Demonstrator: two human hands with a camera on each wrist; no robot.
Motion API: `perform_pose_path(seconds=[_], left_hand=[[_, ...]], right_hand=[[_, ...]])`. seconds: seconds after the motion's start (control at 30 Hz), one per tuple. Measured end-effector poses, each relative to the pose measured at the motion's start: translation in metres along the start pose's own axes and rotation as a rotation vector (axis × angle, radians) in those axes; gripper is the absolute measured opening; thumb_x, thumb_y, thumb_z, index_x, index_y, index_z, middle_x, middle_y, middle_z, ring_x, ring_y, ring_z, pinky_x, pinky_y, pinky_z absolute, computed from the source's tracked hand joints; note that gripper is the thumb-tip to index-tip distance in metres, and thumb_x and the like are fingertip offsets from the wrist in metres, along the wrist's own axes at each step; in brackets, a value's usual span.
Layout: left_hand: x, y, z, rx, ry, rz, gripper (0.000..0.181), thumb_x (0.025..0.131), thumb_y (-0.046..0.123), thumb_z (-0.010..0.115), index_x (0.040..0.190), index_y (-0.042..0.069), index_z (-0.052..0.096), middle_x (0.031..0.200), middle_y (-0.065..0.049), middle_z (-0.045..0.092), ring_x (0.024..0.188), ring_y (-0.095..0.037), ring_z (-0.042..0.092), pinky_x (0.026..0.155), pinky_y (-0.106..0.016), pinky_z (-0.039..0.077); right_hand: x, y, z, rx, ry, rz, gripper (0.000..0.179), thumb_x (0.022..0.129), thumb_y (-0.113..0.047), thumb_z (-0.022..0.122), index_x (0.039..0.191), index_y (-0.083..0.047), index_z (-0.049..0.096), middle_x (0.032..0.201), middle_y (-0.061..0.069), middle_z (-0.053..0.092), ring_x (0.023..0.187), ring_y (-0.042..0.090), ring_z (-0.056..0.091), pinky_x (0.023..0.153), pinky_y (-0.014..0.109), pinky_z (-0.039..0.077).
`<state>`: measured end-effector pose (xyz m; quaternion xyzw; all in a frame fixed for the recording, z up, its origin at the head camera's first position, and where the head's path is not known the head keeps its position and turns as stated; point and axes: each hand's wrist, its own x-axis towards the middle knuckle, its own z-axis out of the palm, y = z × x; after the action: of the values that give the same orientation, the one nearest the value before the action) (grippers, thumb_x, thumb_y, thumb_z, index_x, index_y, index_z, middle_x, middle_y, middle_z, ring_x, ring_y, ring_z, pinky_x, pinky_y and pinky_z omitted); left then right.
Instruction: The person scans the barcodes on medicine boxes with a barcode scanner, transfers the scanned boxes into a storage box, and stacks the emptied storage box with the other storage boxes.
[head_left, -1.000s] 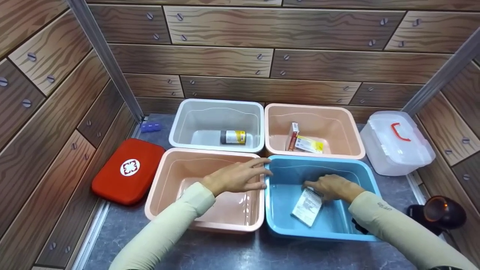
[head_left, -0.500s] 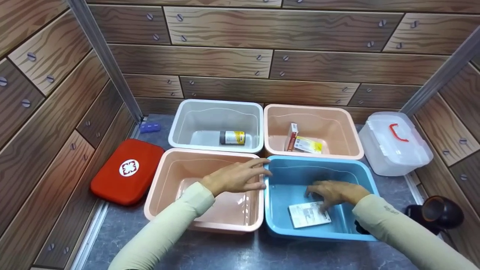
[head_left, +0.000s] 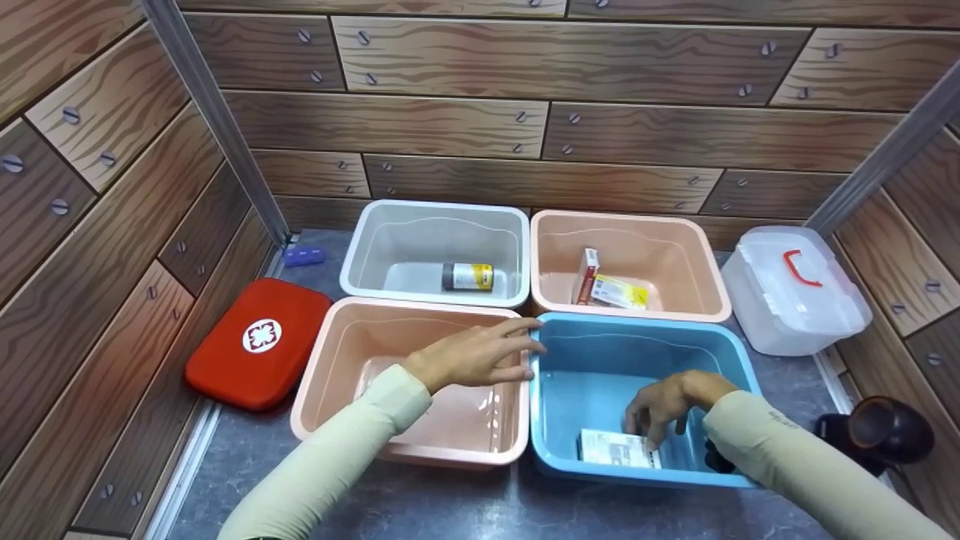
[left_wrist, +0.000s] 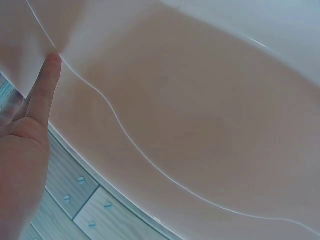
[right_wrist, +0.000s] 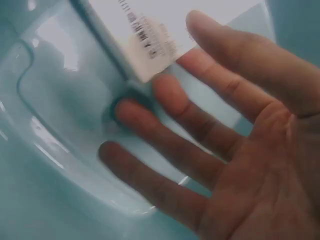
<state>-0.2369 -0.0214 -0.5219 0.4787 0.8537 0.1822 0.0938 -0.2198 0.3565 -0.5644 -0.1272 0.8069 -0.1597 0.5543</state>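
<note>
A white printed box (head_left: 616,448) is near the front wall of the blue tub (head_left: 645,321), its lower edge cut off by the rim. My right hand (head_left: 667,405) holds the box by its right end. In the right wrist view the thumb lies over the printed face of the box (right_wrist: 145,37) and the index fingertip goes behind its edge; the other fingers spread loosely. My left hand (head_left: 480,352) reaches over the front pink tub (head_left: 409,452), its fairly straight fingers resting at the rim beside the blue tub.
Behind stand a grey tub (head_left: 435,206) with a dark bottle (head_left: 469,277) and another pink tub (head_left: 630,217) with two boxes. A red first-aid case (head_left: 259,345) and purple pill organizer (head_left: 304,256) lie left. Rightward are a clear lidded box (head_left: 799,292) and black device (head_left: 889,439).
The white box has turned from slanted to crosswise and shifted toward the front wall of the blue tub. My right hand has moved nearer with it; the left hand stays put.
</note>
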Motion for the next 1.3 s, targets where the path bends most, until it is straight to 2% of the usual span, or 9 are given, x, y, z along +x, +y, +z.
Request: perform_pose_path(seconds=[0.23,0.4,0.47,0.67,0.77,0.9,1.0,1.13,1.3], left_hand=[[0.0,-0.001,0.002,-0.005,0.004,0.008,0.049,0.113,0.051,0.055,0.155,0.027,0.058,0.178,-0.004,0.033,0.127,-0.024,0.07,0.107,-0.048,0.059],[0.0,0.0,0.003,-0.007,0.007,0.016,0.049,0.113,0.051,0.056,0.155,0.026,0.059,0.178,-0.004,0.033,0.128,-0.025,0.07,0.108,-0.048,0.059],[0.001,0.0,0.003,-0.005,0.008,0.016,0.049,0.113,0.052,0.055,0.155,0.026,0.059,0.178,-0.004,0.033,0.128,-0.024,0.07,0.107,-0.048,0.059],[0.001,0.001,0.001,-0.002,0.002,0.01,0.049,0.113,0.053,0.054,0.155,0.028,0.058,0.178,-0.002,0.032,0.121,-0.022,0.072,0.106,-0.046,0.06],[0.0,0.001,0.001,-0.004,-0.001,0.006,0.049,0.113,0.053,0.054,0.156,0.028,0.058,0.178,-0.002,0.032,0.12,-0.023,0.072,0.107,-0.045,0.059],[0.0,0.0,0.001,-0.011,0.001,0.008,0.051,0.113,0.053,0.054,0.156,0.026,0.058,0.178,-0.003,0.032,0.123,-0.024,0.072,0.107,-0.045,0.06],[0.0,-0.001,0.002,-0.009,0.012,0.017,0.051,0.113,0.053,0.054,0.155,0.025,0.059,0.178,-0.004,0.033,0.125,-0.023,0.071,0.106,-0.046,0.059],[0.0,-0.001,0.003,0.001,0.023,0.024,0.049,0.113,0.052,0.055,0.154,0.026,0.059,0.177,-0.004,0.034,0.119,-0.021,0.073,0.104,-0.045,0.06],[0.0,-0.002,0.003,0.002,0.019,0.021,0.049,0.113,0.052,0.055,0.155,0.027,0.059,0.178,-0.004,0.034,0.113,-0.021,0.074,0.102,-0.044,0.061]], right_hand=[[-0.002,0.002,0.0,0.039,-0.017,-0.021,0.028,0.092,-0.009,0.086,0.114,-0.018,0.071,0.105,0.004,0.071,0.088,0.017,0.064,0.091,0.051,0.061],[-0.013,0.002,-0.006,0.046,0.075,-0.106,0.018,0.094,-0.01,0.081,0.11,-0.013,0.071,0.104,0.004,0.068,0.091,0.018,0.063,0.087,0.044,0.061],[-0.023,0.001,-0.011,0.079,0.148,-0.18,0.019,0.095,-0.009,0.079,0.111,-0.011,0.069,0.109,0.006,0.069,0.096,0.02,0.062,0.085,0.04,0.058],[-0.057,0.001,-0.028,0.121,0.41,-0.515,0.023,0.1,-0.008,0.071,0.122,-0.004,0.065,0.122,0.018,0.072,0.102,0.022,0.066,0.084,0.031,0.058],[-0.073,0.0,-0.031,0.112,0.587,-0.602,0.023,0.104,-0.013,0.07,0.126,-0.009,0.066,0.121,0.016,0.07,0.102,0.018,0.066,0.082,0.031,0.059],[-0.089,-0.002,-0.03,0.1,0.836,-0.644,0.024,0.103,-0.011,0.072,0.127,-0.012,0.071,0.119,0.005,0.071,0.104,0.011,0.063,0.085,0.028,0.056],[-0.096,-0.003,-0.029,0.126,0.97,-0.667,0.025,0.101,-0.005,0.075,0.126,-0.009,0.072,0.11,0.0,0.07,0.096,0.008,0.061,0.079,0.024,0.053],[-0.103,-0.004,-0.027,0.167,1.077,-0.672,0.028,0.099,-0.001,0.076,0.126,-0.006,0.071,0.104,-0.004,0.067,0.091,0.009,0.059,0.074,0.023,0.05],[-0.109,-0.005,-0.025,0.176,1.164,-0.632,0.03,0.099,-0.003,0.076,0.128,-0.006,0.068,0.113,-0.005,0.067,0.099,0.01,0.061,0.084,0.02,0.049]])
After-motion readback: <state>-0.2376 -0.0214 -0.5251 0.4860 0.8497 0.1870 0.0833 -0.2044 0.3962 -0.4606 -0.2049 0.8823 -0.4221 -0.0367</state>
